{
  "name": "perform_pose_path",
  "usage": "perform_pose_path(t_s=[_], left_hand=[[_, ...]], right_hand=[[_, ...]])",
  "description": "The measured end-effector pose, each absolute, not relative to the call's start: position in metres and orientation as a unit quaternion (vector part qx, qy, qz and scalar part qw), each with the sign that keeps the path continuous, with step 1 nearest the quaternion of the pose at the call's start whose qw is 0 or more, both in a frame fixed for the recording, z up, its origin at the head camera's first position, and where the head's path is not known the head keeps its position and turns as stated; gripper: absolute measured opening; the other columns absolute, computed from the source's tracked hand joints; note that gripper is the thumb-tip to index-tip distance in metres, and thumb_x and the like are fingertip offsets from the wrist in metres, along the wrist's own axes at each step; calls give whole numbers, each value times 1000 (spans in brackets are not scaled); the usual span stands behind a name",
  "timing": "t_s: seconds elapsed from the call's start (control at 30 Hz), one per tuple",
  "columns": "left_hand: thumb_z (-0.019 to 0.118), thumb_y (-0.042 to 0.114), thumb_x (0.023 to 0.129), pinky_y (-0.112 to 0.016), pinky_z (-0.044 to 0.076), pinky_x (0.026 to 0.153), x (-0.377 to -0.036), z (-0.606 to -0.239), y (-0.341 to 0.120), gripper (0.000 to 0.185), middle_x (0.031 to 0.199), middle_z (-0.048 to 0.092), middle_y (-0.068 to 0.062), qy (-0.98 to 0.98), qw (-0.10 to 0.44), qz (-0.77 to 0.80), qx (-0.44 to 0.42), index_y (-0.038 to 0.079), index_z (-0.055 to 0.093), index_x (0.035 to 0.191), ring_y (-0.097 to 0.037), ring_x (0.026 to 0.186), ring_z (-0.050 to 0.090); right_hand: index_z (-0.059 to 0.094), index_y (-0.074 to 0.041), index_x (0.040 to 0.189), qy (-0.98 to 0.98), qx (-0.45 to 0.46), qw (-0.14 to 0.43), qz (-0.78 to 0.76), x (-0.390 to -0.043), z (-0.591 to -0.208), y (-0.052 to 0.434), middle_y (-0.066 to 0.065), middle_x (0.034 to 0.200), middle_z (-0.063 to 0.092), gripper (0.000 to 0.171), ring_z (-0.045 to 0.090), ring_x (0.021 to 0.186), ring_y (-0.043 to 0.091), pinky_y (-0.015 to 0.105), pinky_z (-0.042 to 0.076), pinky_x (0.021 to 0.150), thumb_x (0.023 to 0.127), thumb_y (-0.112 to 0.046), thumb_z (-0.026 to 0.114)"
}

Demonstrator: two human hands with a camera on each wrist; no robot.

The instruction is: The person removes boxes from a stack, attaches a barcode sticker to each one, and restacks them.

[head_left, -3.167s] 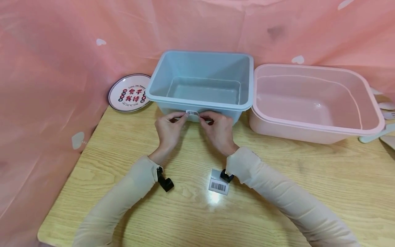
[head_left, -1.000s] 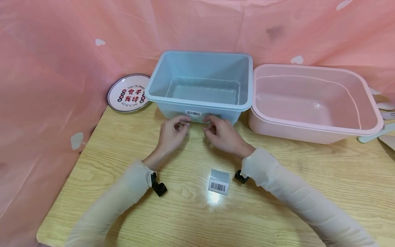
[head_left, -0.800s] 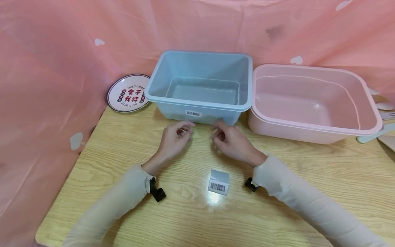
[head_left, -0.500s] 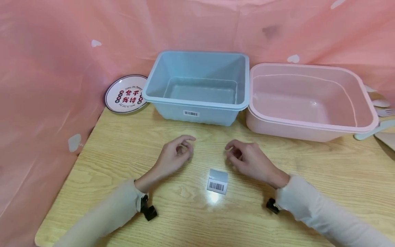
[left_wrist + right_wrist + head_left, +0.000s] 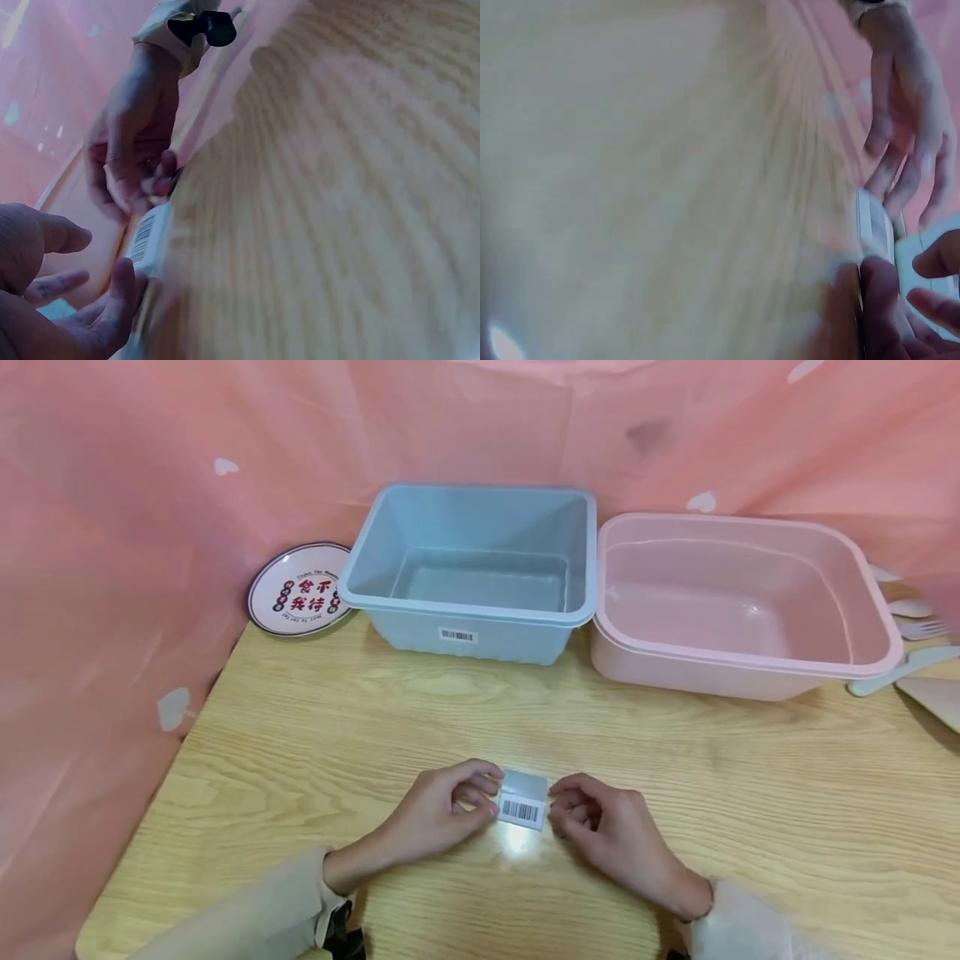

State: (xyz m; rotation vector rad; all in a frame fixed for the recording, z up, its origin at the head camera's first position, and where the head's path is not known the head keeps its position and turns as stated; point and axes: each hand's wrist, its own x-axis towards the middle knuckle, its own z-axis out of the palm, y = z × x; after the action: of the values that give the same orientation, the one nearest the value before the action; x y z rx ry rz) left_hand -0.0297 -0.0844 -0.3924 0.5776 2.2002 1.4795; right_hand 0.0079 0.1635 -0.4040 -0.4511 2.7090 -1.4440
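A small backing sheet (image 5: 525, 787) with one barcode label (image 5: 521, 811) lies on the wooden table between my hands. At its left edge is my left hand (image 5: 441, 808), thumb and forefinger apart and bent around the sheet's side; whether the fingertips touch it I cannot tell. My right hand (image 5: 618, 831) hovers or rests just right of the sheet, fingers loosely curled, holding nothing visible. In the left wrist view the sheet (image 5: 148, 238) stands out between both hands. Behind, a blue bin (image 5: 517, 645) carries a barcode sticker (image 5: 457, 636) on its front wall.
Right of the blue bin stands a pink bin (image 5: 705, 681). A white plate (image 5: 298, 560) with red characters leans at the back left. At the far right lie a fork (image 5: 922, 628) and other utensils. A pink curtain (image 5: 480, 427) hangs behind the table (image 5: 315, 735).
Earlier both hands pinched a barcode sticker at the blue bin's front; it now sits on that wall, released. Both hands have come back toward the body, down to the backing sheet.
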Motion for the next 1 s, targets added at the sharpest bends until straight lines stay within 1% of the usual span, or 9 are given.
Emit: perform_pose_path(t_s=[0.13, 0.27, 0.47, 0.6, 0.77, 0.83, 0.93, 1.0], left_hand=[[67, 7, 88, -20, 57, 70, -27, -396, -79, 32, 108, 70, -11, 793, 225, 531, 199, 7, 62, 120, -17, 90, 70], [70, 7, 86, -19, 57, 70, -27, -401, -75, 31, 105, 69, -14, 781, 230, 548, 191, 5, 63, 116, -20, 88, 70], [71, 4, 83, -18, 57, 70, -24, -402, -70, 29, 100, 69, -14, 763, 243, 574, 174, 3, 65, 112, -10, 81, 67], [70, 1, 82, -21, 58, 71, -21, -399, -69, 30, 98, 68, -11, 755, 240, 588, 166, 5, 65, 111, -6, 80, 65], [70, 1, 82, -23, 58, 73, -20, -396, -69, 29, 93, 66, -7, 752, 229, 597, 160, 9, 65, 109, -8, 82, 64], [70, -1, 82, -23, 58, 73, -20, -395, -68, 28, 93, 66, -9, 748, 217, 606, 162, 8, 65, 108, -9, 82, 64], [71, -3, 81, -25, 59, 73, -21, -392, -65, 27, 92, 67, -13, 736, 189, 630, 162, 5, 66, 106, -10, 82, 64], [70, -5, 80, -26, 59, 72, -23, -388, -63, 25, 90, 67, -15, 728, 165, 645, 163, 2, 66, 104, -10, 80, 63]], right_hand=[[67, -8, 99, 865, -112, 33, -489, 13, -405, 154, 1, 80, 72, 17, 66, 67, -2, 21, 55, 55, 83, -4, 73], [67, -9, 97, 862, -100, 39, -496, 13, -405, 150, -1, 79, 70, 19, 65, 67, -1, 20, 54, 55, 81, -4, 76], [67, -7, 93, 840, -86, 40, -535, 14, -402, 147, 1, 79, 68, 14, 63, 68, 1, 21, 56, 57, 82, -3, 75], [67, -5, 94, 823, -73, 32, -562, 16, -400, 147, 7, 81, 68, 15, 62, 70, 2, 21, 56, 57, 82, 1, 73], [65, -2, 95, 801, -73, 16, -594, 18, -398, 147, 12, 84, 67, 17, 62, 70, 3, 21, 55, 54, 82, 8, 69], [64, -1, 96, 795, -81, 7, -601, 18, -398, 147, 11, 84, 66, 18, 62, 69, 4, 20, 54, 52, 82, 10, 68], [63, -3, 99, 797, -95, -4, -596, 17, -395, 148, 6, 84, 65, 22, 60, 66, 3, 20, 52, 49, 82, 10, 68], [63, -3, 102, 816, -125, -38, -563, 14, -392, 149, 3, 85, 64, 26, 59, 69, 2, 19, 52, 50, 80, 10, 70]])
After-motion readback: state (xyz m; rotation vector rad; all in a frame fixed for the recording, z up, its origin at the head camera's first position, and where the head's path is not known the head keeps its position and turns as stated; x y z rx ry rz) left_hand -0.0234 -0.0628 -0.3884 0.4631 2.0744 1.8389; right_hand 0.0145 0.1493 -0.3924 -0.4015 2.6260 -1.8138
